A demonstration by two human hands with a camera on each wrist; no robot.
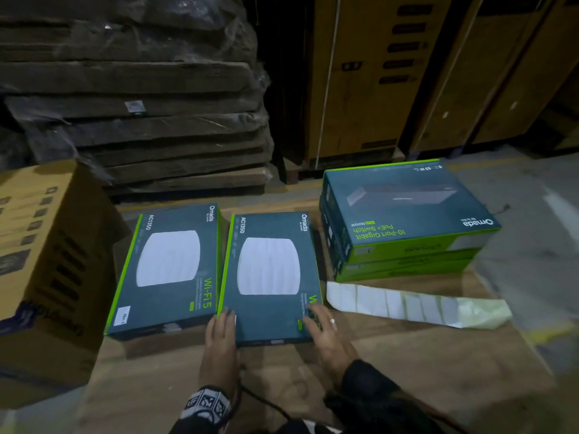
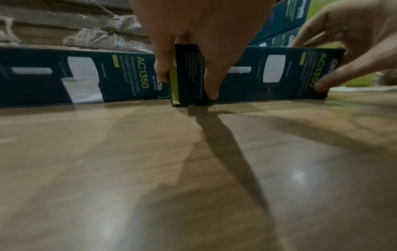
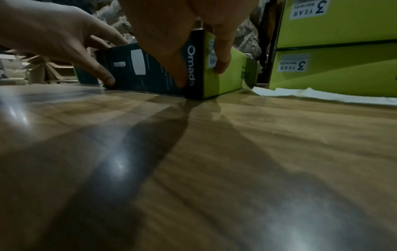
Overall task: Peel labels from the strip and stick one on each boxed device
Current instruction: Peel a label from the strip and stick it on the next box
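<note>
Two dark teal AC1350 boxes lie flat side by side on the wooden surface. The left box point(image 1: 169, 270) carries a small white label point(image 1: 122, 315) near its front corner. My left hand point(image 1: 223, 321) grips the near-left corner of the middle box point(image 1: 269, 277), thumb point(image 2: 211, 88) on the front face and a finger on the side. My right hand point(image 1: 318, 319) grips its near-right corner point(image 3: 196, 71), thumb point(image 3: 174, 71) on the front and fingers on the green side. The white label strip point(image 1: 407, 305) lies to the right of that box.
A stack of teal and green switch boxes point(image 1: 404, 214) stands behind the strip at the right. A brown carton point(image 1: 47, 261) sits at the left edge. Wrapped pallets point(image 1: 141, 104) and tall cartons point(image 1: 391, 73) fill the background. Bare wood point(image 1: 282, 386) lies in front of the boxes.
</note>
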